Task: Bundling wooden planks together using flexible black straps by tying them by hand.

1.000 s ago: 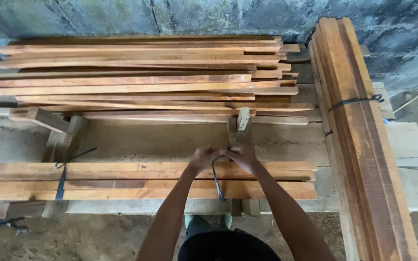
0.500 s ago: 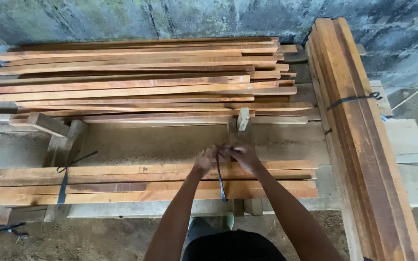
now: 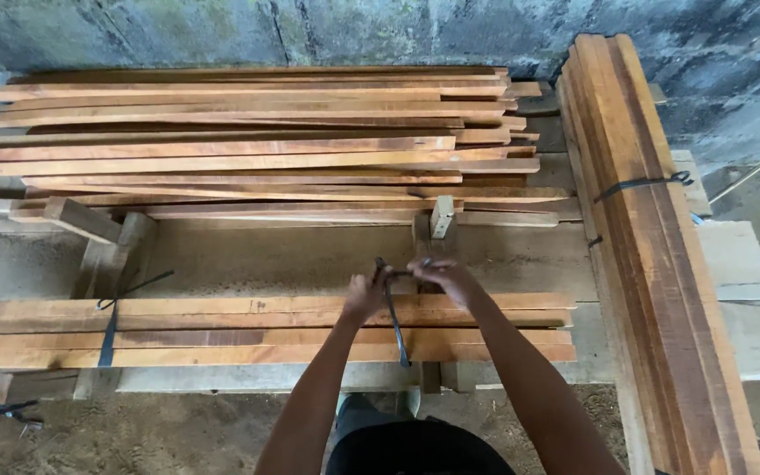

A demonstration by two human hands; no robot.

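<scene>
I saw dusty workbench (image 3: 310, 259) at centre | mossy wall (image 3: 354, 31) at 12 | left hand (image 3: 367, 295), right hand (image 3: 446, 277) both pinched a dark strap (image 3: 395, 321) round the plank bundle (image 3: 222, 330)

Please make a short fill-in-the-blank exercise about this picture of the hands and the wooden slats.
1. Both hands hold a dark ____ over the near bundle.
2. At its left end, this bundle already has one tied strap, so it carries ____ straps in all.
3. The bundle on the right lies ____ to the near bundle.

Missing words: strap; two; crosswise
</scene>
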